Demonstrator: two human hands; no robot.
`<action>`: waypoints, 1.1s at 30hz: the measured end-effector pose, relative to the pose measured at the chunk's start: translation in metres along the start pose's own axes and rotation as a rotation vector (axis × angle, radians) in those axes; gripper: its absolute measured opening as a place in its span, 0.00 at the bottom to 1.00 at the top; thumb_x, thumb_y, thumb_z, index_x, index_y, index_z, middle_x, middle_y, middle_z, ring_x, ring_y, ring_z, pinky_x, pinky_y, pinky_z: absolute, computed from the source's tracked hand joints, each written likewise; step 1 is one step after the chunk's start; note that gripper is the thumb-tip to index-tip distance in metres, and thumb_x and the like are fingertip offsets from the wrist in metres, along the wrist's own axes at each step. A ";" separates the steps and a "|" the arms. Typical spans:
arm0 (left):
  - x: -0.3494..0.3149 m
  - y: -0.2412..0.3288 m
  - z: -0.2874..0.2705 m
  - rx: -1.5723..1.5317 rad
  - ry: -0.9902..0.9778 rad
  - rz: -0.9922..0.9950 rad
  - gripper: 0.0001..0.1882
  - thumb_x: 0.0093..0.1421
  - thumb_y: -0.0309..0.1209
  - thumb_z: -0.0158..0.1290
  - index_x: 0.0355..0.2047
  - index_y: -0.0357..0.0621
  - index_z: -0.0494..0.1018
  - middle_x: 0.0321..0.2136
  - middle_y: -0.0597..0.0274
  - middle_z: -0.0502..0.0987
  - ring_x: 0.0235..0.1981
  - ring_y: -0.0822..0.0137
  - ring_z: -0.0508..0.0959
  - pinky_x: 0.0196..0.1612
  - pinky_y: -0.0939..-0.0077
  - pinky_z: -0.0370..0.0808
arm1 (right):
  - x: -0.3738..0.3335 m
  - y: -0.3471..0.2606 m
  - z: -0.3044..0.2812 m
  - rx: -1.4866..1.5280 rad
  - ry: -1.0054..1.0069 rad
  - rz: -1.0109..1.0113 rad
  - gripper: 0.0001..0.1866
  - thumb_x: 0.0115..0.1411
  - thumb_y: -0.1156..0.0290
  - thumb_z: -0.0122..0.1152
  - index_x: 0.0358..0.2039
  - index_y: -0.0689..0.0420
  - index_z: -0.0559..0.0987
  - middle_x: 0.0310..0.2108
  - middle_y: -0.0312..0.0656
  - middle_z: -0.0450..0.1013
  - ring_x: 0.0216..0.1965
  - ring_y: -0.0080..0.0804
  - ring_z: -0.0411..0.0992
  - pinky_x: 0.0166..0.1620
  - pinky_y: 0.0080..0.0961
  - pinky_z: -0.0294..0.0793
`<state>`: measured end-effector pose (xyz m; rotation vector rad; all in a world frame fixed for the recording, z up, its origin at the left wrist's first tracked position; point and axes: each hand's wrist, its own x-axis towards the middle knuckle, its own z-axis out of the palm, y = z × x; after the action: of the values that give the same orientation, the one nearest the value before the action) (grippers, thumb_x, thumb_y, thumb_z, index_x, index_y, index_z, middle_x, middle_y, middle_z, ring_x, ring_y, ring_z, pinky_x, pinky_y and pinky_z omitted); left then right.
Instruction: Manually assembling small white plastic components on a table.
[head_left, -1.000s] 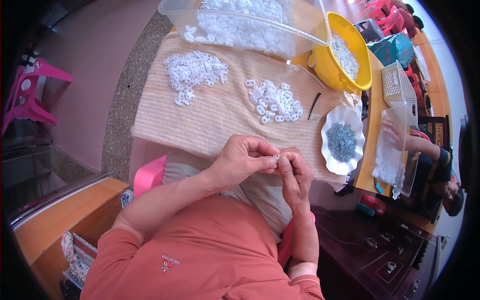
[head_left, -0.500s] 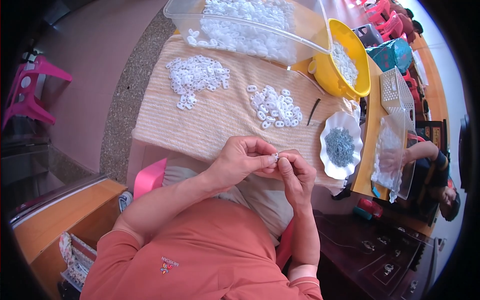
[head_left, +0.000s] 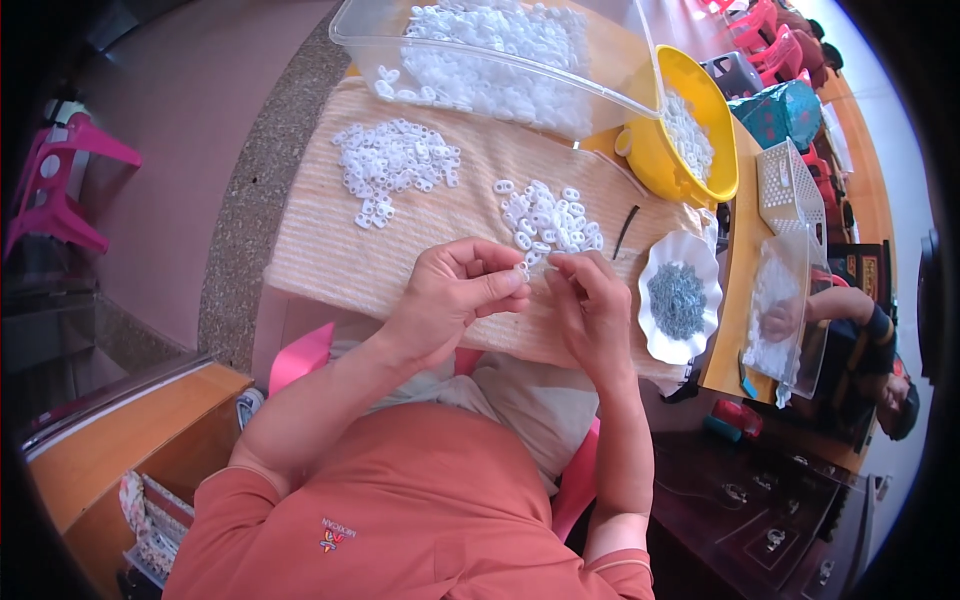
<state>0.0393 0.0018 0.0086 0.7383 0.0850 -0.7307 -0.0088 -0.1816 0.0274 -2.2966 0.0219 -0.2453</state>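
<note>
Thumb and forefinger of my left hand [head_left: 450, 300] pinch a small white plastic piece [head_left: 524, 268] above the near part of the cloth. My right hand [head_left: 594, 312] is just to the right, apart from the left, its thumb and forefinger drawn together near the front of a pile of white oval two-holed pieces [head_left: 560, 222]. Whether those fingertips hold anything is too small to tell. Farther left on the cloth lies a second pile of small white flat pieces [head_left: 395, 160]. A white wavy-rimmed dish [head_left: 708, 255] with small grey-blue parts [head_left: 677, 300] stands right of my right hand.
At the back stand a clear plastic bin [head_left: 590, 75] of white pieces and a yellow basin [head_left: 722, 140]. A black strip [head_left: 626, 232] lies on the striped cloth [head_left: 340, 250]. On the right, another person's hand [head_left: 782, 318] reaches into a clear container [head_left: 800, 350].
Both my hands have moved forward over the cloth toward the oval pile. They were together at one small white piece and are now apart, the piece staying in my left hand.
</note>
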 end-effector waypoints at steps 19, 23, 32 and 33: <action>0.003 -0.002 -0.005 -0.029 0.019 0.000 0.07 0.59 0.20 0.55 0.38 0.38 0.74 0.31 0.60 0.79 0.33 0.70 0.81 0.39 0.75 0.81 | 0.008 0.002 0.006 -0.277 -0.017 -0.060 0.07 0.59 0.78 0.54 0.39 0.61 0.73 0.36 0.48 0.70 0.33 0.49 0.73 0.33 0.39 0.71; 0.003 -0.003 -0.004 -0.020 0.020 0.006 0.06 0.59 0.20 0.55 0.38 0.38 0.74 0.31 0.60 0.79 0.33 0.70 0.81 0.39 0.75 0.81 | -0.010 0.013 0.001 -0.349 0.018 -0.144 0.08 0.57 0.79 0.57 0.38 0.60 0.74 0.36 0.47 0.70 0.33 0.47 0.72 0.34 0.38 0.71; 0.004 -0.005 -0.004 0.028 0.028 0.002 0.06 0.59 0.20 0.55 0.38 0.37 0.74 0.31 0.60 0.79 0.32 0.71 0.80 0.39 0.76 0.81 | -0.036 0.008 -0.013 -0.321 0.018 -0.154 0.14 0.49 0.88 0.55 0.37 0.62 0.77 0.34 0.47 0.73 0.31 0.43 0.74 0.35 0.31 0.74; 0.003 -0.005 -0.003 0.028 0.031 -0.001 0.06 0.59 0.21 0.55 0.38 0.37 0.74 0.31 0.60 0.79 0.32 0.71 0.80 0.39 0.77 0.81 | -0.037 0.009 -0.015 -0.322 0.020 -0.152 0.14 0.49 0.88 0.55 0.37 0.62 0.77 0.34 0.47 0.73 0.31 0.43 0.74 0.35 0.31 0.74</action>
<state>0.0392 -0.0004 0.0025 0.7765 0.1037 -0.7223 -0.0469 -0.1950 0.0241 -2.6197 -0.1117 -0.3650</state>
